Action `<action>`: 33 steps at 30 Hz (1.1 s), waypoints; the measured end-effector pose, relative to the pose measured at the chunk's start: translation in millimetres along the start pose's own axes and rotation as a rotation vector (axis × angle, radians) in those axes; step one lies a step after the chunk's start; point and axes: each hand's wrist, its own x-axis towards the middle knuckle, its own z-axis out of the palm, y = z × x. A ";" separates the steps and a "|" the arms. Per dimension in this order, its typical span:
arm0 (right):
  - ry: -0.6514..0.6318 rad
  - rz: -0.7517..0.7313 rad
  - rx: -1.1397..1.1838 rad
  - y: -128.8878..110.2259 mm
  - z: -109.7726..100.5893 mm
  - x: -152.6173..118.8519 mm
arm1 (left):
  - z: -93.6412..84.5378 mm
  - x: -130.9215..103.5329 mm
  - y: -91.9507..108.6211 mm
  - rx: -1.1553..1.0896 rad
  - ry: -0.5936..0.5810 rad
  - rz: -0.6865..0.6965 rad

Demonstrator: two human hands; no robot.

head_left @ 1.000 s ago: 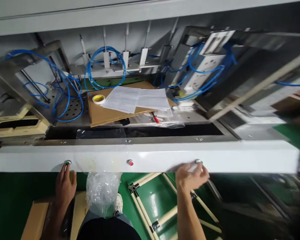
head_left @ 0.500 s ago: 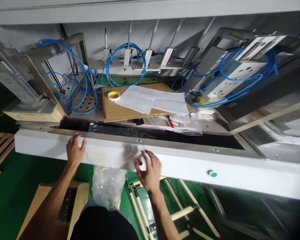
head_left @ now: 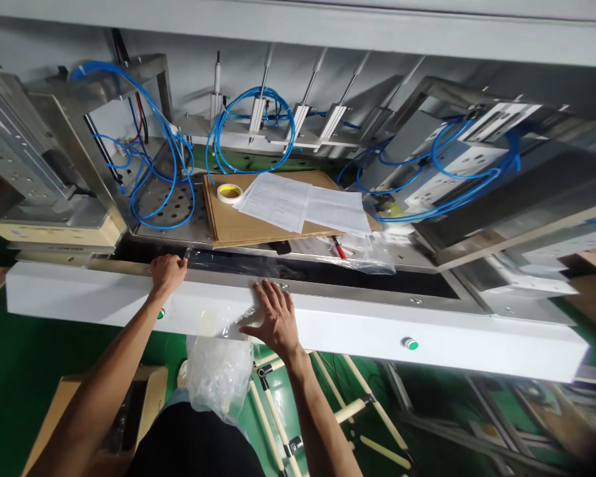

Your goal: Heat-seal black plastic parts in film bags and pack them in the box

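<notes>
A clear plastic bag [head_left: 218, 371] hangs over the white front beam [head_left: 347, 331] of the machine, its upper part lying across the beam's metal edge. My left hand [head_left: 169, 275] is closed at the bag's upper left corner, fingers pinched on the film. On the bag's right side my right hand [head_left: 277, 318] lies with spread fingers, palm down on the beam. Beyond the hands, papers [head_left: 273, 202] and a tape roll [head_left: 229, 193] rest on a cardboard sheet [head_left: 228, 228].
Coiled blue tubes [head_left: 218, 132] and a row of cylinders stand at the back. A red-handled tool [head_left: 338, 249] lies by the cardboard. Green buttons [head_left: 411, 344] sit on the beam. Below are an open box [head_left: 153, 397] and a pipe frame [head_left: 273, 411].
My left hand has moved right and closed at the bag's corner. My right hand has shifted left and up, and now lies flat with its fingers spread. The view has shifted slightly.
</notes>
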 end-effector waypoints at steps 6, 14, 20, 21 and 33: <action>0.020 0.037 0.087 0.9 -12.3 7.4 | -8.1 -5.8 -2.6 -0.114 0.127 0.053; -0.078 0.072 0.030 4.3 -14.1 24.2 | -7.6 -7.5 -10.8 -0.129 0.181 0.119; -0.072 0.103 0.025 0.0 -4.1 20.5 | -17.2 -4.4 -16.6 -0.149 0.184 0.183; -0.071 0.112 0.039 -0.4 -4.0 21.0 | -19.9 -10.0 -17.0 -0.167 0.164 0.243; -0.036 0.104 0.020 1.9 -7.8 -3.3 | -34.1 -41.0 -50.6 -0.019 -0.306 0.635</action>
